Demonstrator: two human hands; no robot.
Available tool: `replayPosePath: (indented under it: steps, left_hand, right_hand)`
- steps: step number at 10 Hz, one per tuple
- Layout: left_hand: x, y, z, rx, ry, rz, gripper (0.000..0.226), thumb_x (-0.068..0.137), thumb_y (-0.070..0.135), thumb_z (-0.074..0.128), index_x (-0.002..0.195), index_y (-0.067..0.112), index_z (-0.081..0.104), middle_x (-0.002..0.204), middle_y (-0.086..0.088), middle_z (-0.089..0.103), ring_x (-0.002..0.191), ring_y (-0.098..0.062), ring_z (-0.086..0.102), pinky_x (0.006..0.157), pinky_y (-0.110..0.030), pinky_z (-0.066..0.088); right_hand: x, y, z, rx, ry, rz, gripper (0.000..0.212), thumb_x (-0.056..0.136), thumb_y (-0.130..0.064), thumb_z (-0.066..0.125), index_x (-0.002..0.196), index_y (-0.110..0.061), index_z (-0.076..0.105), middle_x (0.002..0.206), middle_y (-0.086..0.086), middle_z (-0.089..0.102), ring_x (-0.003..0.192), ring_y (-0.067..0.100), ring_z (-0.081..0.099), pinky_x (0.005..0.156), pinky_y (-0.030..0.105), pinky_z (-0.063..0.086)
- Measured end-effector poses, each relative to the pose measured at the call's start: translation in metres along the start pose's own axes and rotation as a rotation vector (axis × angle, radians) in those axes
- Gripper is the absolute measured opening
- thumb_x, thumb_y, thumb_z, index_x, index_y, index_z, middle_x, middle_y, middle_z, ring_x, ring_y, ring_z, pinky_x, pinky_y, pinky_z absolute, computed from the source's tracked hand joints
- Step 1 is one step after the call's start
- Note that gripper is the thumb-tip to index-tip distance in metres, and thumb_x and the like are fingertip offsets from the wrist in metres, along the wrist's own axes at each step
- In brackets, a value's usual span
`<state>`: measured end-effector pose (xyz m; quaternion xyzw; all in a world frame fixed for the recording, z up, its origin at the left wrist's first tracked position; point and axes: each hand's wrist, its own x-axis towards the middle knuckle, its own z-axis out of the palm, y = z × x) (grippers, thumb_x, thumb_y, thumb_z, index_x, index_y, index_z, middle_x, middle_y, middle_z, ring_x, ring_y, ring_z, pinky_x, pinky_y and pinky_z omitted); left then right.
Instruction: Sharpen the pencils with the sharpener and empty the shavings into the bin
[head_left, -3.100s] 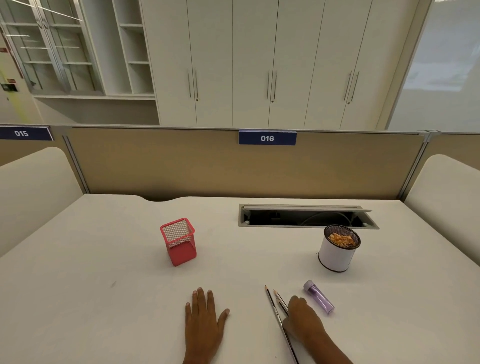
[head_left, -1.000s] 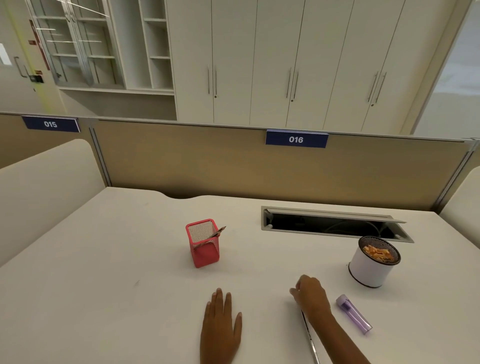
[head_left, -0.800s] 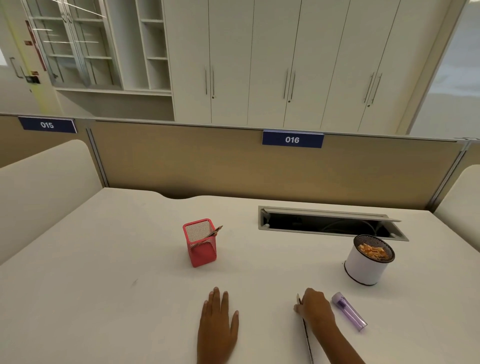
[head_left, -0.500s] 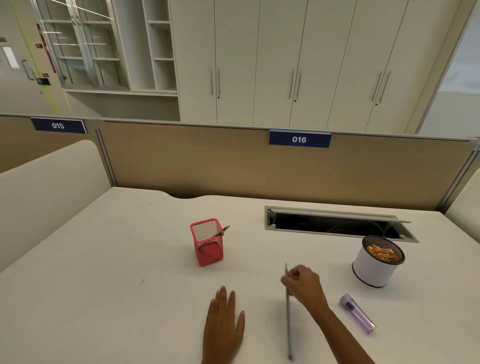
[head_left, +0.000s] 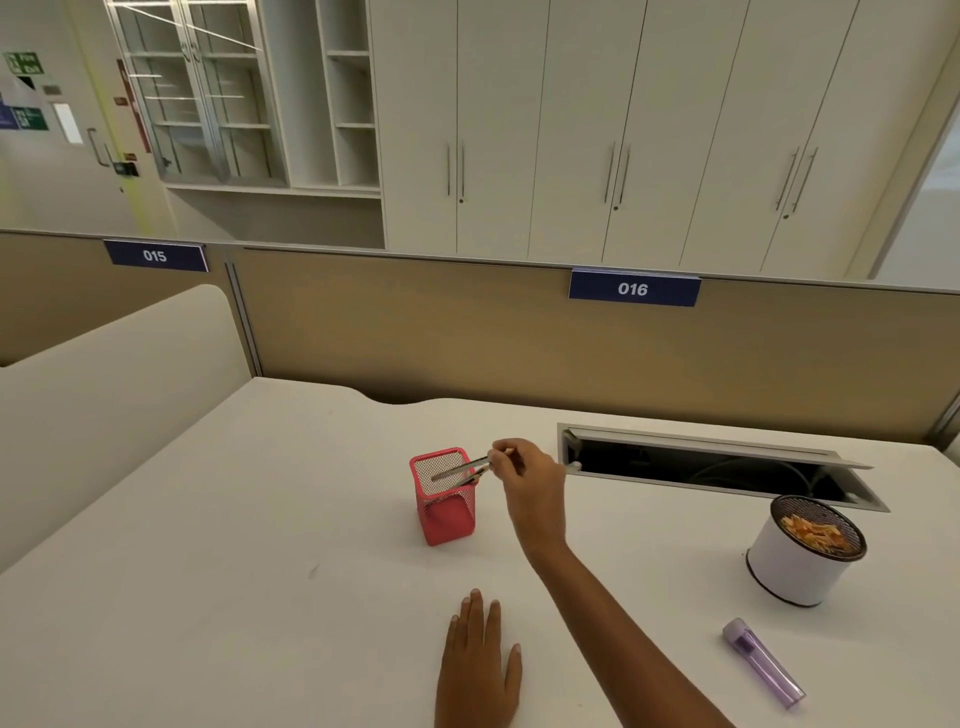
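We saw the pale desk run out of view at the left and bottom edges; left of centre on it stood a red mesh holder, upright. A pencil lay tilted across its open top, its lower end inside against the mesh and blurred, so we could not make out the tip; a second pencil leaned just beneath it on the rim, and the two were hard to tell apart. The left hand rested flat on the desk, fingers straight and holding nothing, its wrist cut off by the frame; the right hand reached to the holder, fingertips pinching the first pencil's upper end and hiding it. Further right an open cable hatch was dark inside; the purple sharpener lay on its side, well apart from both hands, and we could not tell whether it held anything; the white bin stood behind it with orange shavings inside.
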<state>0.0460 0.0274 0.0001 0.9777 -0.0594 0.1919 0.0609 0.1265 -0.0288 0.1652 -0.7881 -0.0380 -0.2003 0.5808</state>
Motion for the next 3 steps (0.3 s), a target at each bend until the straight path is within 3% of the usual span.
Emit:
replayPosePath:
  steps: [1, 2, 3]
  left_hand:
    - [0.0014, 0.0001, -0.0029, -0.006, -0.022, -0.038, 0.088, 0.094, 0.038, -0.005, 0.076, 0.013, 0.077, 0.127, -0.019, 0.058, 0.106, -0.018, 0.062, 0.11, -0.02, -0.017]
    - [0.0016, -0.0015, -0.0008, -0.017, -0.044, -0.014, 0.087, 0.094, 0.039, -0.005, 0.079, 0.013, 0.076, 0.138, -0.017, 0.048, 0.114, -0.011, 0.059, 0.111, -0.021, -0.016]
    - [0.0041, 0.0006, 0.0006, 0.028, 0.189, -0.039, 0.081, 0.094, 0.041, -0.005, 0.092, 0.013, 0.071, 0.152, -0.01, 0.019, 0.112, -0.016, 0.059, 0.109, -0.02, -0.019]
  right_hand:
    - [-0.0005, 0.0043, 0.0118, -0.07, -0.055, 0.078, 0.022, 0.09, -0.009, 0.054, 0.106, 0.003, 0.064, 0.101, 0.021, 0.07, 0.091, 0.029, 0.066, 0.082, 0.035, 0.055]
    - [-0.0041, 0.0091, 0.0159, -0.067, -0.094, 0.113, 0.025, 0.091, -0.008, 0.053, 0.111, 0.004, 0.062, 0.106, 0.022, 0.068, 0.095, 0.031, 0.066, 0.086, 0.037, 0.055]
    - [-0.0071, 0.0117, 0.0125, -0.018, -0.086, 0.179, 0.029, 0.09, -0.007, 0.055, 0.117, 0.004, 0.059, 0.112, 0.022, 0.067, 0.101, 0.032, 0.064, 0.093, 0.041, 0.053]
